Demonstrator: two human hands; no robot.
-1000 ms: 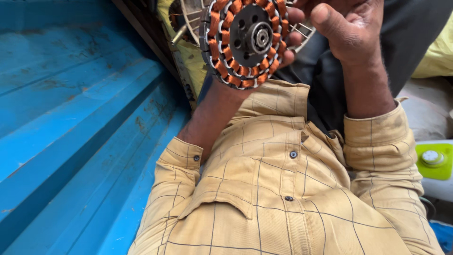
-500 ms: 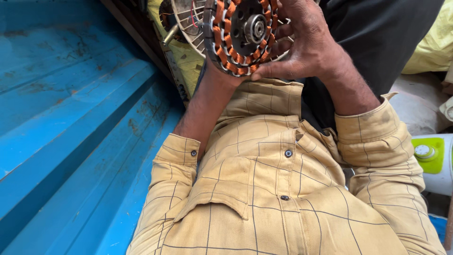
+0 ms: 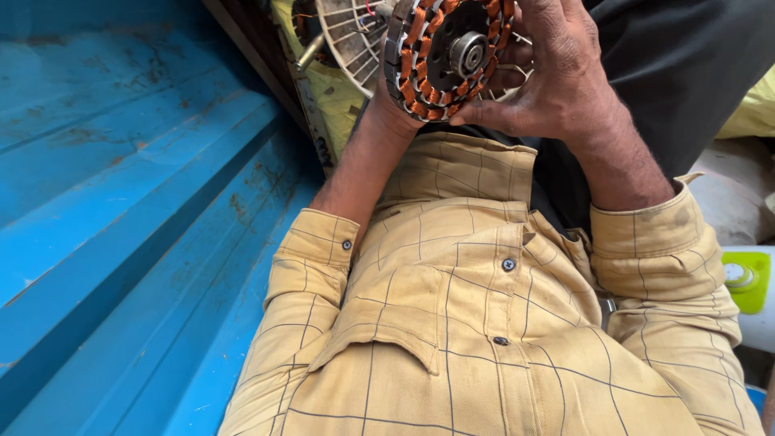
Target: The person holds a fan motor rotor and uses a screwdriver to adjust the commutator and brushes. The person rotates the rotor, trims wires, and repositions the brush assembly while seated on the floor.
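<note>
A round motor stator [image 3: 442, 55] with orange copper windings and a steel bearing at its centre sits at the top of the head view. My right hand [image 3: 557, 81] wraps around its right side, fingers curled over the rim. My left hand [image 3: 389, 109] supports it from below and behind; only the wrist and heel of that hand show. Behind the stator lies a white slotted fan housing [image 3: 351, 36].
A blue painted metal surface with ridges [image 3: 129, 210] fills the left side. My yellow checked shirt [image 3: 484, 323] covers the lower middle. A white object with a green and yellow cap [image 3: 747, 278] lies at the right edge.
My right hand has come down from above the stator and closed over its right side. The stator has shifted up and to the right in view.
</note>
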